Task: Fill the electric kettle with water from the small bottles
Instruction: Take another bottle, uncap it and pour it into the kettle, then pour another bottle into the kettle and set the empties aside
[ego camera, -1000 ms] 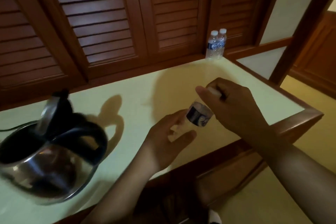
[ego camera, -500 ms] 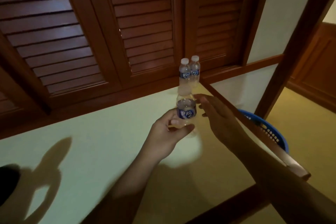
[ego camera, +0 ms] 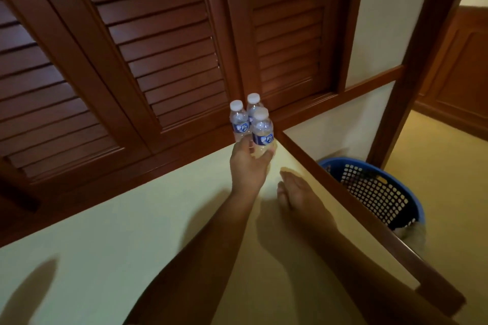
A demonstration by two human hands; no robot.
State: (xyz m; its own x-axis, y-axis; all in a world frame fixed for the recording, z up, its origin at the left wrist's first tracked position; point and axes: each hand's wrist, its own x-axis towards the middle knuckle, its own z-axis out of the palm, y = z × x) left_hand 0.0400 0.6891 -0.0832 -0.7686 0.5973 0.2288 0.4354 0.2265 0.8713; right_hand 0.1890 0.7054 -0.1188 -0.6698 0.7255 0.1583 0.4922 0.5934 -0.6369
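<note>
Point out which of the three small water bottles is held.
The nearest clear plastic bottle, white-capped: the left hand grips its base. The left one and rear one stand ungripped.

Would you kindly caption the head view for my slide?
Left hand grips a capped bottle beside two others on the counter; right hand open nearby.

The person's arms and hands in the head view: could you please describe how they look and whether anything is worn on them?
The left hand and right hand are bare, with no glove, ring, watch or bracelet showing. Both forearms are uncovered down to the frame's edge; no sleeve is in view. Dim light hides finer detail.
</note>
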